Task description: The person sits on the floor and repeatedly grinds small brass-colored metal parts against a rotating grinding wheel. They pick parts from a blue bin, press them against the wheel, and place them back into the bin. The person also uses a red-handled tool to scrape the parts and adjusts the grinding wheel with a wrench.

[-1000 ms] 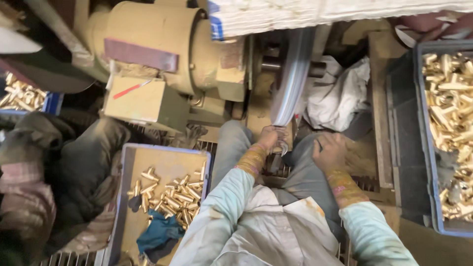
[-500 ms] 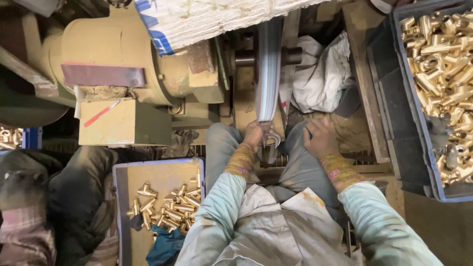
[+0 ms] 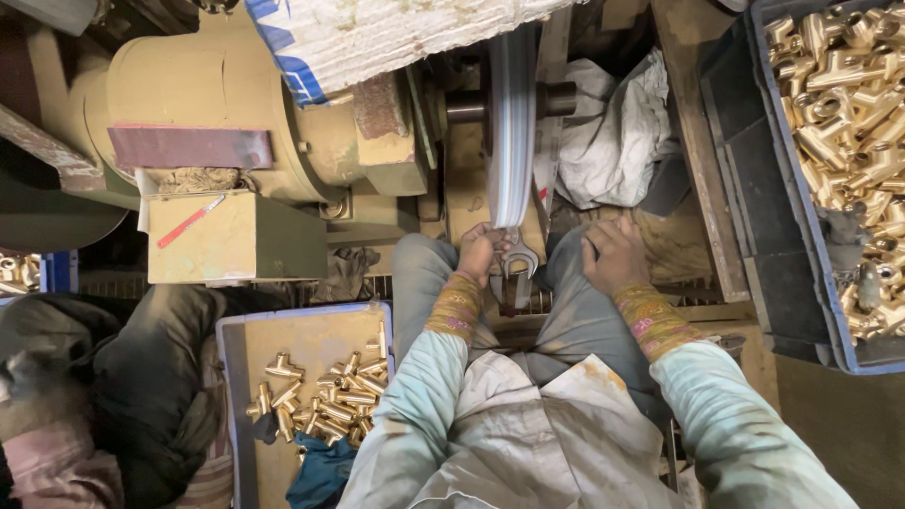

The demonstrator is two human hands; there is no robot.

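Gripping a spanner [image 3: 517, 264] with left hand [image 3: 479, 251] fingers curled shut, just under the wheel [image 3: 510, 141]. Resting right hand [image 3: 613, 254] loosely curled on the knee, empty. Little room between the knees.

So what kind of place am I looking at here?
Most likely a small metalworking or polishing shop. A motor-driven wheel stands right in front of the person, bins of brass pipe fittings sit at both sides, and the left hand holds a spanner by the wheel.

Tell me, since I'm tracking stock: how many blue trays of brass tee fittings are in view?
3: one blue plastic tray beside the left knee, one large blue crate at right, and a third barely visible at the left edge. Others may be hidden.
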